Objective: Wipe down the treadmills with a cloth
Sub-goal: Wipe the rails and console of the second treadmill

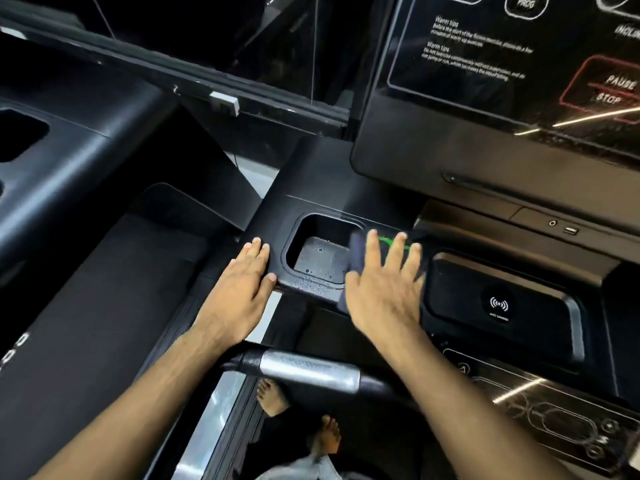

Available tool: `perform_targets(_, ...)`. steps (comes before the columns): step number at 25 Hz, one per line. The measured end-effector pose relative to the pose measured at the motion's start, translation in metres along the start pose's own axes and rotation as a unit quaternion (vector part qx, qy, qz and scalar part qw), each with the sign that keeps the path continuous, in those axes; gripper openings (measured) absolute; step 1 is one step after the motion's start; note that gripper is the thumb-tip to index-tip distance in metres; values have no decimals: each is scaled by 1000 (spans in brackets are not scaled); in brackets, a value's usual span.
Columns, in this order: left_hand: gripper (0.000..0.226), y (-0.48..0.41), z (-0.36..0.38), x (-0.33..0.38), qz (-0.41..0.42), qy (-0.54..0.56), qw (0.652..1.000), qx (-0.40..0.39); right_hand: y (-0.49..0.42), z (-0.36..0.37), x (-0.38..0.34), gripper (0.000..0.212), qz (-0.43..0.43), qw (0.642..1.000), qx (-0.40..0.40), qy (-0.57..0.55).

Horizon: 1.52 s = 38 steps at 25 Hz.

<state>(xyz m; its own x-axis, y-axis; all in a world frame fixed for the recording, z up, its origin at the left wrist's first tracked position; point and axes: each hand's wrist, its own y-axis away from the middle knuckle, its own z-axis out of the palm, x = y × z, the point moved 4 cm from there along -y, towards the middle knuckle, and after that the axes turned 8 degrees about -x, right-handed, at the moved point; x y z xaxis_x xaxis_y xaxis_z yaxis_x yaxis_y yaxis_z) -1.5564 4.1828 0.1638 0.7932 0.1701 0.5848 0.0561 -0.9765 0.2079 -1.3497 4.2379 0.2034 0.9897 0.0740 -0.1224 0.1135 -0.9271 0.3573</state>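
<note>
My forearms are bare to the frame's edge, with no sleeves, watch or rings showing on my left hand (pixel 242 289) or right hand (pixel 384 289). Below, my feet (pixel 273 396) are bare, and grey fabric, possibly trouser legs (pixel 294 469), shows blurred.

Between the hands sits an open cup well (pixel 320 252), its floor bare and wet. Beyond the right hand (pixel 384 289) the screen housing (pixel 485 140) overhangs the console. Right of it lies the charging tray (pixel 498 303); below both wrists the handlebar (pixel 308 370) crosses.
</note>
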Motion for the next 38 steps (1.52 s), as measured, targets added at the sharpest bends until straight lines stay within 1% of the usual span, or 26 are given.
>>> perform_targets(1,56,6,0,-2,-8,7,1000,2,-3,-3,6,79,24,1000,6,-20)
perform_targets(2,56,11,0,-3,-12,13,1000,3,0,-1,4,79,19,1000,8,-6)
perform_targets(3,55,16,0,-5,-12,18,1000,4,9,6,-7,79,-20,1000,12,21)
perform_targets(4,55,21,0,-6,-12,24,1000,4,18,15,-25,78,-91,995,15,43)
perform_targets(6,54,30,0,-10,-14,34,999,8,25,28,-58,77,-226,971,18,75)
perform_targets(8,54,37,-1,-14,-18,46,999,11,17,25,-64,78,-283,952,33,108)
perform_targets(11,55,44,0,-19,-11,55,998,3,16,30,-48,81,-296,943,39,148)
perform_targets(16,55,43,-5,-20,12,49,999,7,-4,31,-107,74,-319,931,43,171)
perform_targets(19,57,44,-5,-23,21,29,999,-7,7,37,-94,70,-330,925,43,183)
perform_targets(21,57,42,-2,-27,30,19,999,-13,-6,34,-106,66,-314,931,50,182)
perform_targets(23,58,38,-3,-30,25,35,999,-8,-33,24,-143,64,-293,942,28,162)
perform_targets(25,57,35,-6,-32,5,55,998,-10,-50,19,-159,61,-259,957,-3,128)
perform_targets(28,57,34,-9,-30,6,63,998,-11,-32,26,-128,76,-136,989,-48,28)
perform_targets(30,57,35,-11,-29,5,70,997,-18,-11,25,-108,86,-94,991,-91,36)
perform_targets(31,57,34,-11,-28,5,68,998,-17,-9,20,-101,86,-91,989,-103,49)
perform_targets(33,58,31,-12,-27,13,60,998,-19,-15,4,-87,72,-96,988,-112,51)
perform_targets(34,58,28,-13,-27,19,59,998,-20,-19,-3,-81,61,-92,990,-109,16)
perform_targets(35,58,25,-14,-26,25,56,998,-22,-23,-8,-76,51,-70,992,-95,-47)
perform_targets(36,58,22,-16,-26,30,51,998,-25,-28,-10,-70,43,-23,986,-68,-147)
perform_targets(37,58,18,-18,-25,36,44,998,-28,-32,-12,-65,37,38,963,-29,-264)
perform_targets(38,57,14,-21,-23,40,40,998,-29,-39,-13,-62,33,98,922,24,-373)
